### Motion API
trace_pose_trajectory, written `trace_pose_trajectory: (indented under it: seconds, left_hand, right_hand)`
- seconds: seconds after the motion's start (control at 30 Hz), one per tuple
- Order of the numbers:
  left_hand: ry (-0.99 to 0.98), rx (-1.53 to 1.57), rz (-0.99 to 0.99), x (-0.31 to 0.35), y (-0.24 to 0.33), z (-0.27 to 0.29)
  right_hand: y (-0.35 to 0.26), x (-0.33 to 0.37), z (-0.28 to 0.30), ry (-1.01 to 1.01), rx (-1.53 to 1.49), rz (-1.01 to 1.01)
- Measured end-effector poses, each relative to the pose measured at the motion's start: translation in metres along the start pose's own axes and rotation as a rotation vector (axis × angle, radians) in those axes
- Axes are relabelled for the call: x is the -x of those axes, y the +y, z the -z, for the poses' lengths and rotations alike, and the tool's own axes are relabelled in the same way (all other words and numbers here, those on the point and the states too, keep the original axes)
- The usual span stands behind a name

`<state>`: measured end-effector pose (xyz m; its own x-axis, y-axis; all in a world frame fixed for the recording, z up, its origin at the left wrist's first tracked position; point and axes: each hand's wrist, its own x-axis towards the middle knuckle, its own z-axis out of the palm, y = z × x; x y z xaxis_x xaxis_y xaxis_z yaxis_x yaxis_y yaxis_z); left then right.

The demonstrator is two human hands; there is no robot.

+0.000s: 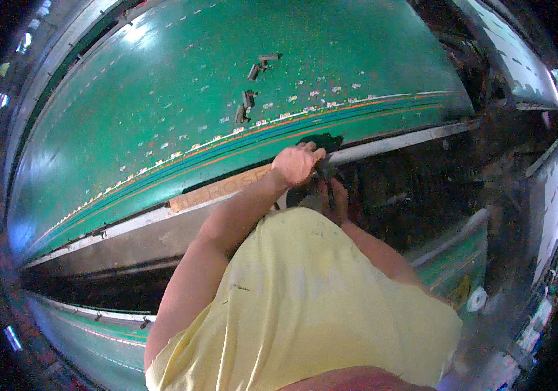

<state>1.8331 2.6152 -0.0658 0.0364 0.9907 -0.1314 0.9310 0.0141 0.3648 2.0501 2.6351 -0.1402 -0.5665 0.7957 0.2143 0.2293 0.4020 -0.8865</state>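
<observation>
My left hand (297,163) is at the near edge of a long green table (181,85), its fingers curled down over something dark that I cannot make out. Just below it and to the right is my right hand (336,201), in shadow, with its fingers bent round a dark part beneath the edge. That part is mostly hidden by the hands. A black patch (323,139) lies on the green surface just beyond my left hand. A wooden strip (220,189) with marks on it runs along the edge beside my left forearm.
Several small dark metal clamps (248,99) lie on the green surface. A pale metal rail (409,137) continues along the edge to the right. Behind me on the left stands another green table (106,335). A white roll (477,299) sits at the lower right.
</observation>
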Motion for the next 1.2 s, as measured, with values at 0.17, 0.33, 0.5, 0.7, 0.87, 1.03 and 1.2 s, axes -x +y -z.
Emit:
trace_pose_trajectory:
  seconds: [0.17,0.33,0.5,0.7,0.87,1.03,1.2]
  left_hand:
    - [-0.014,0.016,-0.029,-0.004,0.003,0.006]
    - [0.041,0.023,-0.042,-0.003,0.007,0.005]
    - [-0.042,0.038,-0.02,-0.006,0.004,0.003]
    - [0.053,-0.021,-0.087,-0.009,-0.004,-0.011]
    - [0.098,0.174,0.061,0.015,0.008,0.022]
    - [0.026,0.08,0.23,0.022,-0.006,0.019]
    - [0.047,0.114,0.224,0.041,-0.004,0.029]
  right_hand:
    - [0.021,0.006,-0.011,0.018,0.119,-0.173]
    - [0.061,0.013,-0.004,-0.128,-0.577,-0.749]
    - [0.059,0.017,-0.006,-0.163,-0.941,-0.95]
    - [0.087,0.02,-0.008,-0.099,-0.948,-0.964]
    - [0.061,0.007,0.014,-0.332,-0.335,-0.58]
    - [0.161,0.076,0.025,0.157,0.241,-0.186]
    - [0.093,0.015,0.055,0.422,-0.004,-0.416]
